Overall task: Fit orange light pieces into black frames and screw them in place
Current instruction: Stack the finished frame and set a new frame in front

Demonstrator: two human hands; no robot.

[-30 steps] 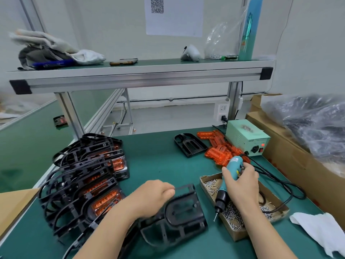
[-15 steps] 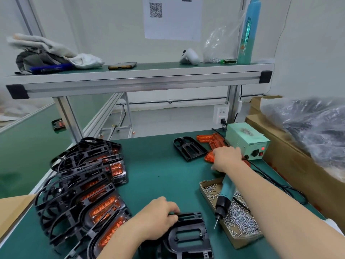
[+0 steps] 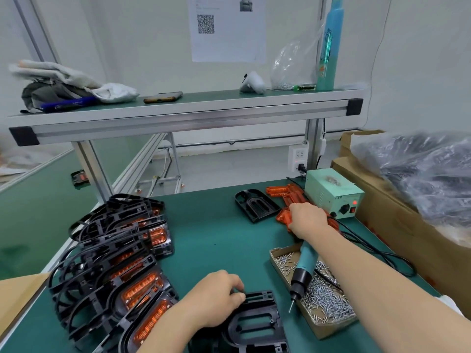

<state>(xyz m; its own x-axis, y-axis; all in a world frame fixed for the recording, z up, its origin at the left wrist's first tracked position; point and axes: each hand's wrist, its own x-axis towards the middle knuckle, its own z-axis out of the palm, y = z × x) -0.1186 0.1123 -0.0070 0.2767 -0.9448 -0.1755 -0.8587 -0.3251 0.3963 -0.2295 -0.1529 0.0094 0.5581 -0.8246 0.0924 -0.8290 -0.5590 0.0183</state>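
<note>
Right hand (image 3: 308, 217) over green worktable (image 3: 216, 238)

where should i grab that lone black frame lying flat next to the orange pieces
Probably pinch its left long rim, coming from its open left side. The lone black frame lies flat with a raised rim around a slotted middle, so fingers can hook it. Its right side is crowded by the orange light pieces and the right hand.

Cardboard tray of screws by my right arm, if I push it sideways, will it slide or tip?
Probably slides rather than tips: the cardboard tray is low and flat on the table. It likely feels heavy for its size, since loose screws are heaped inside. Its thin walls may flex, so screws could spill.
</note>
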